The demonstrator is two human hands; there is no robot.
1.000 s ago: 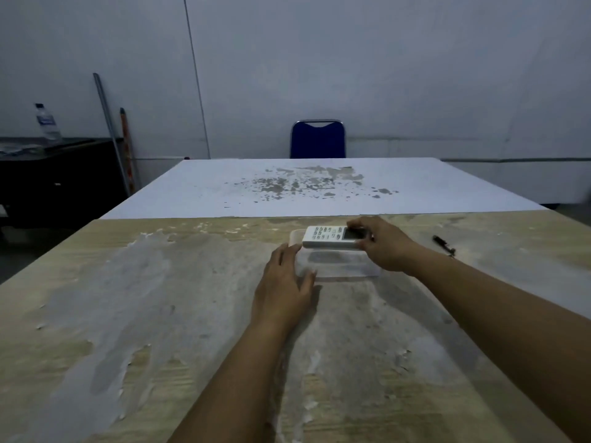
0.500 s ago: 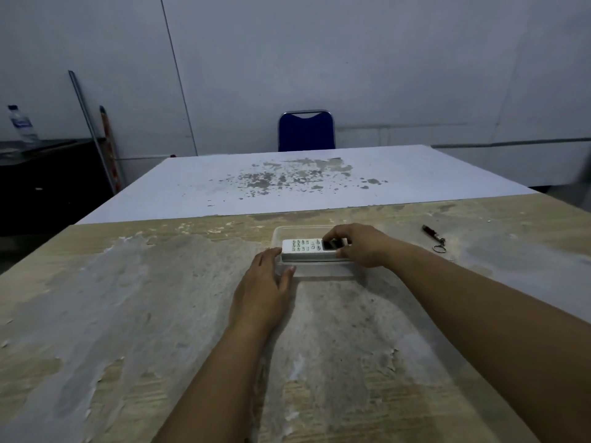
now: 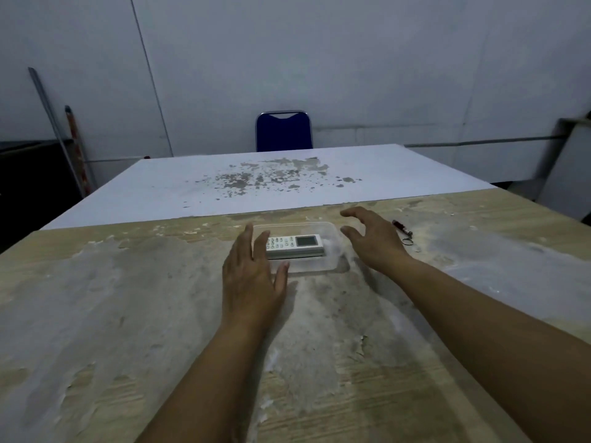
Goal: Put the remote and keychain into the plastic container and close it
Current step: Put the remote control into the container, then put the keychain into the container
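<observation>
A clear plastic container (image 3: 332, 247) sits on a worn wooden table (image 3: 128, 314), and everything here is placed from it. The white remote (image 3: 294, 246) lies inside the container, lengthwise across it, buttons and small screen facing up, with its button end toward the container's left side.

The left hand (image 3: 252, 276) rests against the container's left end. Its fingers are spread flat and loosely open, the fingertips reaching along the left wall and the thumb (image 3: 281, 276) lying along the near left corner; it grips nothing firmly that can be seen.

The right hand (image 3: 374, 241) hovers just to the right of the container, apart from the remote. Its fingers are spread wide and slightly curled, the palm facing toward the container, and it holds nothing.

The keychain (image 3: 403, 232) lies on the table to the right of the container, just beyond the right hand: a small dark red piece with a metal ring at its near end. It is outside the container.

No lid can be made out on the container; its top looks open.

Beyond the container's far side, a white tabletop (image 3: 224, 193) with flaked patches adjoins the wooden one, and a blue chair (image 3: 284, 132) stands behind that against the wall.
</observation>
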